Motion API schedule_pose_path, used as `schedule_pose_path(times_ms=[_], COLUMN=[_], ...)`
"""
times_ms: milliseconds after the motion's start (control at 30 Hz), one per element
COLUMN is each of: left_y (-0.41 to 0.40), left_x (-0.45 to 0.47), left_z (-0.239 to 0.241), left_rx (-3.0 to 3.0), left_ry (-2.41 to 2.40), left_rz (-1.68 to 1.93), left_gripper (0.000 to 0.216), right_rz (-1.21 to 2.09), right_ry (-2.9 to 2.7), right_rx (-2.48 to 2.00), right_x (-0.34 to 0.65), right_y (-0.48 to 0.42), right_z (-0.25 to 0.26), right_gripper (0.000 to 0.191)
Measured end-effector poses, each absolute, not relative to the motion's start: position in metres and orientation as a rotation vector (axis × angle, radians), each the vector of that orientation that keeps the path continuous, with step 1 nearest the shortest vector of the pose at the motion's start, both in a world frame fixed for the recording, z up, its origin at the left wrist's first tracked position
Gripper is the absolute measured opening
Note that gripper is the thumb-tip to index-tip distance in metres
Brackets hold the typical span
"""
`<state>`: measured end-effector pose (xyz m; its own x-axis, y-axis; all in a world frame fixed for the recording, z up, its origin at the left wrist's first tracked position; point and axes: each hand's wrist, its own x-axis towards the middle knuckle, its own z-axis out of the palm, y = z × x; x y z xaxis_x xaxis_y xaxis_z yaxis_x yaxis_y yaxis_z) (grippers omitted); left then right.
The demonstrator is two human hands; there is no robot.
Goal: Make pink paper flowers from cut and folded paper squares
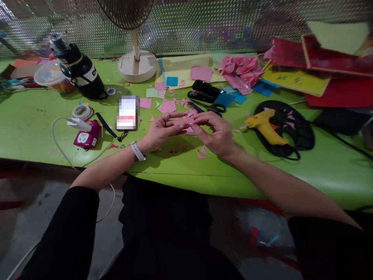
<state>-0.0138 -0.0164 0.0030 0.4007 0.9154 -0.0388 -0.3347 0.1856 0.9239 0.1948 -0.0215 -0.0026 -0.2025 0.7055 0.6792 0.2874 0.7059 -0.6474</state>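
Note:
Between my two hands is a small piece of pink paper [186,121], pinched just above the green table [163,167]. My left hand [161,131] comes in from the left and grips its near edge with thumb and fingers. On the other side my right hand [214,132] holds the right end between thumb and fingertips. Fingers hide part of the paper. Pink scraps [203,151] lie below the hands, and pink squares [168,106] lie beyond them. Black scissors [217,109] rest just behind my right hand.
A yellow glue gun [269,126] lies on a black pad at right. A phone [127,112], tape roll [82,111] and purple power adapter [87,134] sit at left. Behind stand a black bottle [83,74], a fan [136,66], a stapler [206,91] and pink paper flowers [240,70].

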Motion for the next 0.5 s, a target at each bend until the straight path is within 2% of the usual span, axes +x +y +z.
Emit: schedule_pose_path(times_ms=[500], left_y=[-0.0156], left_x=[-0.0126], left_z=[0.0041], left_rx=[1.064], left_ry=[0.736], left_rz=[0.954], left_gripper=[0.05], right_rz=[0.654], right_ry=[-1.787], right_rx=[-0.877], right_x=[0.1971], right_y=[-0.0227], right_z=[0.0015], right_gripper=[0.008])
